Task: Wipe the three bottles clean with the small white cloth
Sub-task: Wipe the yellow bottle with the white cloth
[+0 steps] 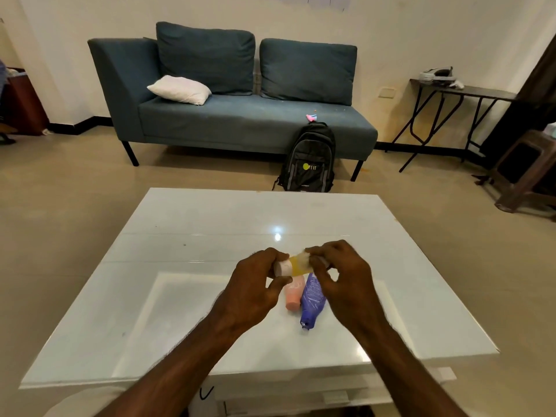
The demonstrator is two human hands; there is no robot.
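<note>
The left hand (255,275) is closed around the white-capped end of the yellow bottle (296,264), holding it sideways above the tabletop (186,266). The right hand (340,275) is pinched on the bottle's other end, with what looks like the cloth (304,257) bunched under its fingertips. The cloth is blurred and mostly hidden, so its hold cannot be read clearly.

Taking the yellow bottle as the landmark: the pink bottle (293,297) lies just below it on the tabletop, cap toward the person, and the blue bottle (313,302) lies just to the right of the pink one, apparently touching it. Both sit under the raised hands. The tabletop is glossy and white.

By my reading, the yellow bottle is being wiped and the other two are not yet in hand.

What could go wrong:
- The left hand grips mainly the cap, so a hard rub from the right could twist the bottle loose or loosen the cap.
- A dropped bottle would land on the pink and blue ones, and on that slick surface they could roll away.
- The cloth is small and could slip from the fingertips, leaving bare fingers rubbing.
- The covered ends may go unwiped unless the grip shifts.
</note>
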